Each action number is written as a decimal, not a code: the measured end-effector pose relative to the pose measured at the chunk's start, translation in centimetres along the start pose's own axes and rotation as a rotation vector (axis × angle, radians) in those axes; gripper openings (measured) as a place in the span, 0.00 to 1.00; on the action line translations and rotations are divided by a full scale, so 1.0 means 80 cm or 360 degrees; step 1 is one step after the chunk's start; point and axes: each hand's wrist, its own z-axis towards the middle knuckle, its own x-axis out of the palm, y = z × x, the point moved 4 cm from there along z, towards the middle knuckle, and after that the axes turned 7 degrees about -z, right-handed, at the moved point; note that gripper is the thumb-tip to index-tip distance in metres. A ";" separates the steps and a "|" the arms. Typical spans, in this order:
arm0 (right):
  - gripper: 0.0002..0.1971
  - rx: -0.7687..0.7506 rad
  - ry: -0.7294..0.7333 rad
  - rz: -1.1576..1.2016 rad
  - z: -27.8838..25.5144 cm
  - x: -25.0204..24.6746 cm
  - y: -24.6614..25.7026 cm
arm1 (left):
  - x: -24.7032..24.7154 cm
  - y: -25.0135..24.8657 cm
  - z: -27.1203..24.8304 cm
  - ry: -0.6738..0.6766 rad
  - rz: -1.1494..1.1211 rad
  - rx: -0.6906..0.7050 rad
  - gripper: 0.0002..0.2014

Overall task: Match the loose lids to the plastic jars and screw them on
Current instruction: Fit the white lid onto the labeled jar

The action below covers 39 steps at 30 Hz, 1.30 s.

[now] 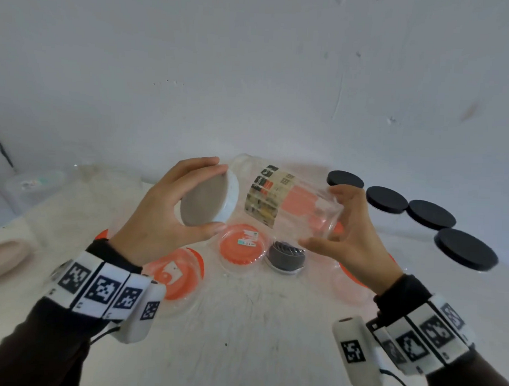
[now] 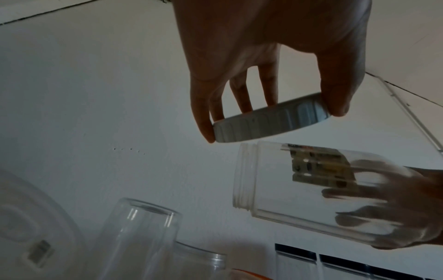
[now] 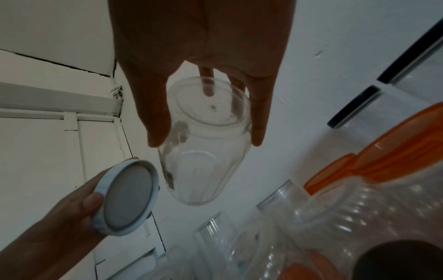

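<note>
My left hand (image 1: 171, 216) grips a white ribbed lid (image 1: 207, 201) by its rim between thumb and fingers, the flat face turned toward me. My right hand (image 1: 353, 233) holds a clear labelled jar (image 1: 287, 205) by its base, lying almost sideways with the threaded mouth (image 2: 244, 176) pointing at the lid. Lid and jar mouth are close but apart, as the left wrist view shows with the white lid (image 2: 271, 123) just above the mouth. In the right wrist view the jar (image 3: 203, 144) hangs below my palm and the lid (image 3: 129, 199) sits to its left.
On the white table (image 1: 243, 322) below stand clear jars with orange lids (image 1: 242, 247) (image 1: 175, 273) and one with a grey lid (image 1: 285, 256). Several black-lidded jars (image 1: 431, 215) line the right side. A pink dish (image 1: 3, 259) lies at the left edge.
</note>
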 end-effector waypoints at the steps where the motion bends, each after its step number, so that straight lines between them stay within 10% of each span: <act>1: 0.36 0.0017 0.0009 0.0076 -0.007 -0.003 -0.003 | 0.006 -0.003 0.000 0.0007 -0.0009 -0.0003 0.35; 39: 0.41 0.0555 0.0626 0.0126 -0.072 0.010 -0.101 | 0.077 -0.016 0.008 0.0097 0.0024 -0.0128 0.35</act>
